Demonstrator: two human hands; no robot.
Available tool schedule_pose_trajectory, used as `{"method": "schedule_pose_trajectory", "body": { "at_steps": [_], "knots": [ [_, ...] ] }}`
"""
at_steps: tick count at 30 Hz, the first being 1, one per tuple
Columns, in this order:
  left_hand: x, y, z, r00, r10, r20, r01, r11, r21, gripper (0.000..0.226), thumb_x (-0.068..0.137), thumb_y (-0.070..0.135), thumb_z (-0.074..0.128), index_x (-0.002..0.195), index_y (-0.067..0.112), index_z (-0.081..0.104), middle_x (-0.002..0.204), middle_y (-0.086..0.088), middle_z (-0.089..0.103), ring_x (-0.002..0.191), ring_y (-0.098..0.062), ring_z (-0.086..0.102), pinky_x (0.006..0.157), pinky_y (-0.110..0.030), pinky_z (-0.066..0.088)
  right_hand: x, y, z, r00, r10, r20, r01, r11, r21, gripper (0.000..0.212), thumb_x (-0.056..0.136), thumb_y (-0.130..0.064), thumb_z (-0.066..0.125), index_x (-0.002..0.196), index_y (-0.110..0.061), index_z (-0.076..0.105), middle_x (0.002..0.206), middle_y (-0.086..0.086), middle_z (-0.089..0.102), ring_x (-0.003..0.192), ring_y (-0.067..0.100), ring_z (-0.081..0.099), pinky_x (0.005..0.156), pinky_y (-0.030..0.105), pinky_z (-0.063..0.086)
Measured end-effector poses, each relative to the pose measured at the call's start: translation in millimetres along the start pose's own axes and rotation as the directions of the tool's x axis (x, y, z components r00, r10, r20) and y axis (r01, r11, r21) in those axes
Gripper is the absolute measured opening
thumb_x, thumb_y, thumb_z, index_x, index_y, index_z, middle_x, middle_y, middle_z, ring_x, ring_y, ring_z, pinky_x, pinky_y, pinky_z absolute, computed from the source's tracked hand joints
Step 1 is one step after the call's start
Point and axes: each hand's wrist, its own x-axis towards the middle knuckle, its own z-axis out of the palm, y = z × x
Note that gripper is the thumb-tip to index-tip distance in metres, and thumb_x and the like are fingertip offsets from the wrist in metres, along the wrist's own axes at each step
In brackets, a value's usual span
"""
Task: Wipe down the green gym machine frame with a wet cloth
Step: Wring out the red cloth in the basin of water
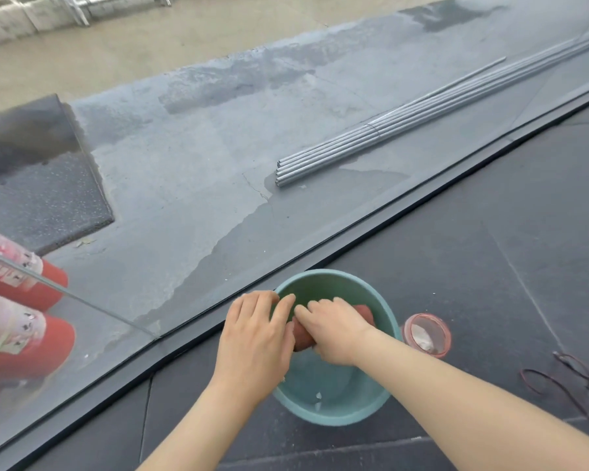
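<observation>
Dark floor mats point(456, 266), teal basin point(385, 399), pink-rimmed jar point(427, 334) beside it, cords point(572, 382)

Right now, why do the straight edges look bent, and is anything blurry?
Head view: the wide-angle lens bows the dark threshold strip and the metal pipes; light is soft and shadowless; the red cylinders at the left edge smear behind glass, while both hands and the green basin stay sharp.

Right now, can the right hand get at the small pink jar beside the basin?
Probably yes. The pink jar stands open just right of the teal basin, nothing between, but the right hand is holding the reddish cloth and must release it first.
</observation>
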Motion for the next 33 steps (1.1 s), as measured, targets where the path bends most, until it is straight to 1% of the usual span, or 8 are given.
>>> {"method": "schedule_pose_trajectory", "body": {
  "at_steps": [3,5,8,16,18,22,29,33],
  "knots": [
    [24,11,-60,1.000,-0.009,0.010,0.009,1.000,-0.021,0.041,0.090,0.026,0.052,0.124,0.012,0.069,0.106,-0.006,0.064,0.100,-0.030,0.061,0.095,-0.040,0.041,-35,5,-67,0.996,0.012,-0.086,-0.008,0.999,0.041,0.043,0.081,-0.025,0.073,0.115,-0.014,0.048,0.100,0.006,0.058,0.089,0.030,0.061,0.069,0.038,0.031],
    [45,17,-107,1.000,0.003,0.003,-0.002,1.000,-0.027,0.043,0.088,0.025,0.053,0.125,0.012,0.069,0.106,-0.006,0.064,0.100,-0.029,0.061,0.095,-0.039,0.041,-58,9,-119,0.995,0.010,-0.097,-0.009,1.000,0.008,0.060,0.053,-0.021,0.087,0.098,-0.017,0.047,0.079,0.001,0.055,0.066,0.024,0.060,0.058,0.033,0.027],
    [80,25,-183,1.000,0.012,-0.013,-0.013,1.000,-0.023,0.043,0.085,0.022,0.059,0.126,0.012,0.068,0.106,-0.007,0.064,0.100,-0.030,0.060,0.093,-0.041,0.041,-87,19,-198,0.974,-0.013,-0.226,-0.003,0.997,-0.071,0.072,0.036,-0.008,0.081,0.093,-0.019,0.039,0.069,0.000,0.050,0.053,0.022,0.053,0.053,0.031,0.022],
    [181,45,-415,0.997,0.032,-0.067,-0.032,0.999,0.006,0.049,0.089,0.029,0.051,0.131,0.009,0.066,0.110,-0.011,0.066,0.103,-0.033,0.060,0.096,-0.044,0.040,-162,33,-457,0.770,-0.135,-0.623,-0.005,0.976,-0.218,0.032,0.070,-0.005,0.059,0.101,-0.012,0.066,0.083,0.006,0.058,0.068,0.027,0.054,0.057,0.036,0.040],
    [204,49,-473,0.992,0.058,-0.108,-0.057,0.998,0.006,0.050,0.086,0.026,0.056,0.132,0.009,0.063,0.111,-0.011,0.065,0.104,-0.034,0.058,0.098,-0.045,0.039,-179,32,-517,0.718,-0.158,-0.678,-0.014,0.970,-0.241,0.038,0.080,-0.007,0.057,0.116,-0.011,0.068,0.101,0.011,0.067,0.090,0.032,0.065,0.075,0.045,0.054],
    [243,47,-572,0.988,0.073,-0.136,-0.067,0.996,0.052,0.053,0.087,0.031,0.053,0.137,0.013,0.057,0.117,-0.009,0.062,0.108,-0.032,0.053,0.107,-0.049,0.040,-204,25,-620,0.668,-0.158,-0.727,-0.050,0.966,-0.255,0.050,0.096,-0.006,0.031,0.130,-0.015,0.066,0.125,0.013,0.069,0.127,0.038,0.062,0.105,0.067,0.045],
    [284,29,-700,0.969,0.101,-0.224,-0.072,0.989,0.132,0.054,0.091,0.037,0.048,0.139,0.014,0.056,0.120,-0.009,0.062,0.112,-0.035,0.058,0.109,-0.054,0.040,-236,11,-760,0.616,-0.141,-0.775,-0.129,0.953,-0.276,0.062,0.088,-0.007,0.046,0.148,-0.019,0.045,0.126,0.010,0.067,0.105,0.030,0.068,0.095,0.052,0.054],
    [293,17,-756,0.955,0.096,-0.282,-0.041,0.980,0.195,0.059,0.088,0.046,0.053,0.138,0.015,0.059,0.124,-0.009,0.061,0.117,-0.037,0.058,0.111,-0.055,0.039,-246,-2,-819,0.514,-0.195,-0.835,-0.080,0.959,-0.272,0.054,0.092,-0.002,0.035,0.144,-0.014,0.044,0.112,0.005,0.070,0.087,0.029,0.067,0.076,0.044,0.055]
  ]
}}
